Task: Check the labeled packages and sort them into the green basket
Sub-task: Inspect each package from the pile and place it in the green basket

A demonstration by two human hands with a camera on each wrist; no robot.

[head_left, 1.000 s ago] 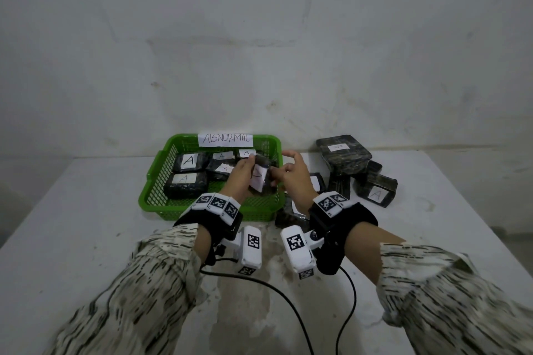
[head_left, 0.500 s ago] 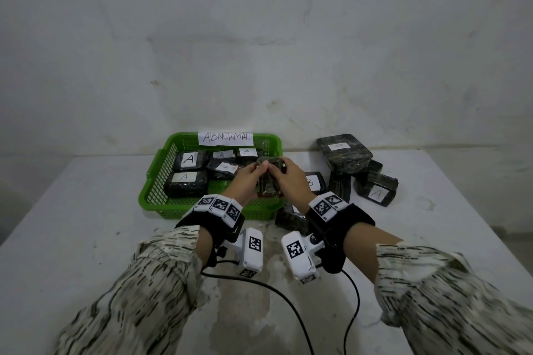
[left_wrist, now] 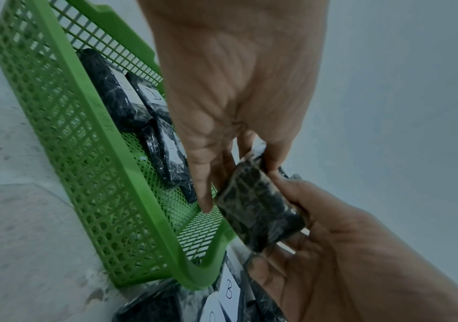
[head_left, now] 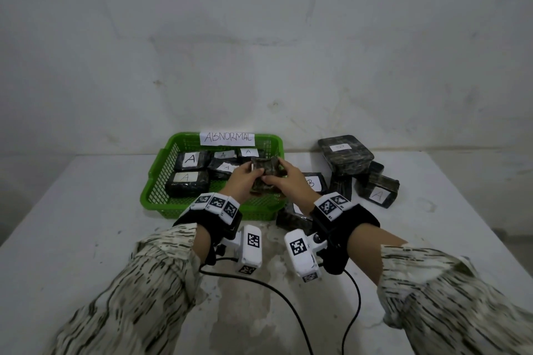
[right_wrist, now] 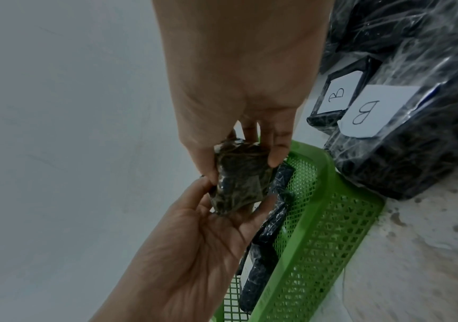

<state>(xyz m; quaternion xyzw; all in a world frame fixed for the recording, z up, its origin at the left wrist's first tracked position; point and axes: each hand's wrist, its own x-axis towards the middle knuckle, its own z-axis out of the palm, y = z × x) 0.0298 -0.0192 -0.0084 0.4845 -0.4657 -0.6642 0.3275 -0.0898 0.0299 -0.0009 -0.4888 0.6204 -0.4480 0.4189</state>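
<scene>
Both my left hand (head_left: pixel 245 179) and right hand (head_left: pixel 288 181) grip one wrapped package (head_left: pixel 266 171) between their fingertips, above the green basket (head_left: pixel 161 170). I should turn it gently until its label faces me, keeping thumbs off the paper.

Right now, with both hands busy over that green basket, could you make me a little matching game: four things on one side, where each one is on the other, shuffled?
Things:
1. small dark package
2. ABNORMAL sign
3. package marked B
4. large wrapped box

Places:
a. on the table just right of the basket
b. held between the left hand and right hand
c. on top of the pile at far right
d. on the back rim of the green basket

Pairs: 1-b, 2-d, 3-a, 4-c
</scene>
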